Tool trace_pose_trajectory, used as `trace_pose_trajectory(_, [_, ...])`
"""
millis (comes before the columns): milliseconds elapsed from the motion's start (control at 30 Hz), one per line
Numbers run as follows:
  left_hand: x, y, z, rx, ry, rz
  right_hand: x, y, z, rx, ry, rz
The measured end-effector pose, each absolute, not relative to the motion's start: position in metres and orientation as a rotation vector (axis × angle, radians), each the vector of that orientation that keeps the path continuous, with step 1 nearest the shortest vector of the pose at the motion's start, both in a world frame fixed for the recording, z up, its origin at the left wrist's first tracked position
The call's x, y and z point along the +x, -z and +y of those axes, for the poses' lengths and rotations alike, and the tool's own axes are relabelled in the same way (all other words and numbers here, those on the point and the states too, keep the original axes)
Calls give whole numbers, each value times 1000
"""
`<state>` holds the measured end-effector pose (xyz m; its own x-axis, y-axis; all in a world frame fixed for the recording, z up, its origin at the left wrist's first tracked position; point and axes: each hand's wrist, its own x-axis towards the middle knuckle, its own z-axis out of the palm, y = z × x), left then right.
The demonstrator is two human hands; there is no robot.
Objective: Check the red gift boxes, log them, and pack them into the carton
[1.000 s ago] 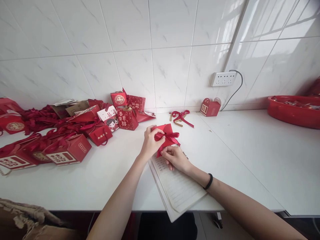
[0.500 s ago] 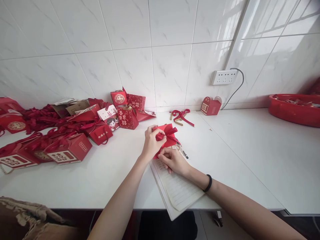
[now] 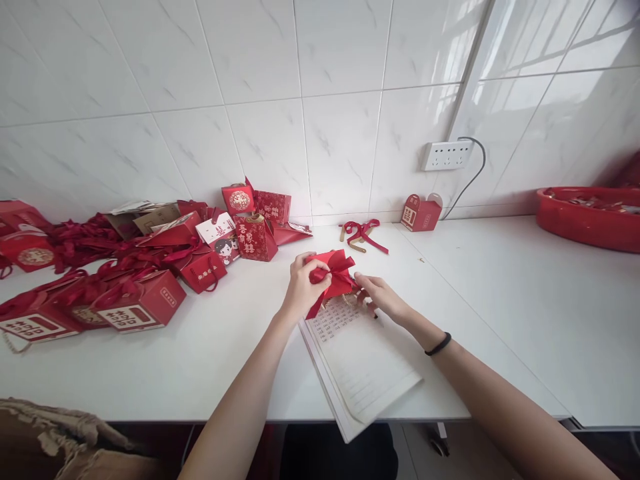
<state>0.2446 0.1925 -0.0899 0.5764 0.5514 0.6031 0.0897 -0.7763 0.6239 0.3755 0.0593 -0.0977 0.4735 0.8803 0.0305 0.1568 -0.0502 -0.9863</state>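
A red gift box (image 3: 326,260) with a tied red ribbon bow (image 3: 339,265) sits over the top of an open notebook (image 3: 370,360). My left hand (image 3: 309,283) is closed in a pinch on the bow's left loop, against the box. At the bow's right side, my right hand (image 3: 383,298) is closed, thumb and fingers at a ribbon tail; its lower fingers are partly hidden. Gold trim shows beneath the box. Rows of handwriting fill the upper part of the page.
Several red boxes with ribbons (image 3: 145,300) are piled on the left. Loose ribbons (image 3: 361,233) lie near the wall. A small box (image 3: 421,212) stands below a power strip (image 3: 447,156). A red basin (image 3: 590,223) is at right, a torn carton (image 3: 60,440) at lower left.
My right hand has moved from below the box up and right to the bow's right side, uncovering the handwriting. My left hand keeps its pinch on the bow.
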Motion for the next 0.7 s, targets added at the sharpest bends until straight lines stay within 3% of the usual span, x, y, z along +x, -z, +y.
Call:
trace_pose_trajectory(500, [243,87,191,2246,-1103,533,378,101,60,-1364,-882,-1122])
trace_pose_trajectory(700, [239,85,193,2254,-995,410,384,99,61,-1389,-532,-987])
